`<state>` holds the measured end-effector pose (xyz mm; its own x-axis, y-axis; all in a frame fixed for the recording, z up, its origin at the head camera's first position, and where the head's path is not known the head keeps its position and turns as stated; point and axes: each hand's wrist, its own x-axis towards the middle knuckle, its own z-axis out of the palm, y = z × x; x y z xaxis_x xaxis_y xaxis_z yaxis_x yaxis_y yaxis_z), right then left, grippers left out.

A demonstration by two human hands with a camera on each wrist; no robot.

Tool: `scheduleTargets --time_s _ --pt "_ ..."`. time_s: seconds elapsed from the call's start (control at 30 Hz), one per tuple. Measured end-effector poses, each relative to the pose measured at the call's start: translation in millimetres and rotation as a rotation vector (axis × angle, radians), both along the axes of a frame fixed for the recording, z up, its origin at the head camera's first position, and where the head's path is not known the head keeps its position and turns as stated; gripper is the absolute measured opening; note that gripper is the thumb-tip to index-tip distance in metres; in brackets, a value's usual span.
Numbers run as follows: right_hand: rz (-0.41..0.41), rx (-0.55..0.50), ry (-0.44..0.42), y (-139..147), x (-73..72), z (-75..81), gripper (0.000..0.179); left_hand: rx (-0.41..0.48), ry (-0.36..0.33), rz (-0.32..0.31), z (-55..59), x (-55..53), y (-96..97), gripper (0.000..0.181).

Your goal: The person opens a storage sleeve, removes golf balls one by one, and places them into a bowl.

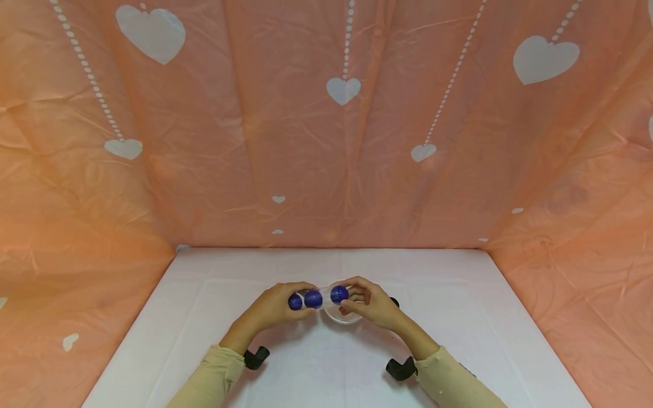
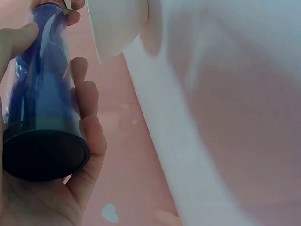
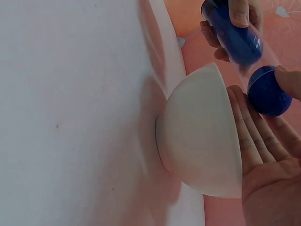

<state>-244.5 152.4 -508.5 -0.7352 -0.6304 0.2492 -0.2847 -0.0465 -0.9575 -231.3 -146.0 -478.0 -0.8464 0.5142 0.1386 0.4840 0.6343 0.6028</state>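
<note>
Left hand [image 1: 277,303]: wrapped round the left part of the clear tube [image 1: 325,298], close to the dark base [image 2: 44,155]; a squeeze too slack, and likely to lose the whole thing.
Right hand [image 1: 376,306]: apart from the left, pinching the end ball [image 1: 339,294] between thumb and fingers.
Tube: up off the white table [image 1: 331,362], running left to right; exact tilt hard to judge.
End ball: right at the right end, inside or just out, no telling! Smooth and round, so liable to squirt from a weak pinch.
Other two balls [image 1: 313,299]: lined up inside, farther left; could come rolling right with a sudden dip.
White bowl [image 3: 202,136]: upright below the right end; could be nudged by low right fingers, or missed by a ball off the rim.
</note>
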Motion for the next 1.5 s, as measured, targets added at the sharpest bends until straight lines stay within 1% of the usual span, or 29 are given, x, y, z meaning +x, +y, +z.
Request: scheduleTargets --time_s 0.2,0.33,0.43,0.63,0.73,0.97,1.17,1.37,1.5 --pt "-0.074 0.028 0.035 0 0.8 -0.1 0.041 0.01 -0.019 0.014 -0.3 0.0 -1.0 0.049" --pt "-0.122 0.032 0.041 1 1.5 -0.1 0.042 0.011 -0.014 0.022 -0.3 0.7 -1.7 0.048" --pt "-0.177 0.053 0.087 2 1.4 -0.5 0.04 0.011 -0.016 0.025 -0.6 0.9 -2.4 0.048" --pt "-0.286 0.134 0.258 4 -0.8 -1.7 0.036 0.015 -0.031 0.027 -1.4 0.5 -3.1 0.049" --pt "-0.319 0.165 0.312 6 -0.6 -2.8 0.036 0.012 -0.032 0.028 -2.8 0.3 -3.6 0.049" --pt "-0.414 0.273 0.364 7 0.2 -4.1 0.037 0.016 -0.035 0.024 -4.5 -0.2 -4.0 0.048" --pt "-0.445 0.345 0.465 8 -0.7 -4.4 0.04 0.012 -0.034 0.011 -3.9 0.3 -3.6 0.048" --pt "-0.448 0.384 0.579 8 -1.4 -8.5 0.042 0.015 -0.043 0.009 -3.7 0.3 -3.2 0.048" --pt "-0.444 0.408 0.623 8 -1.8 -10.4 0.041 0.015 -0.032 0.002 -3.9 0.1 -2.8 0.048"
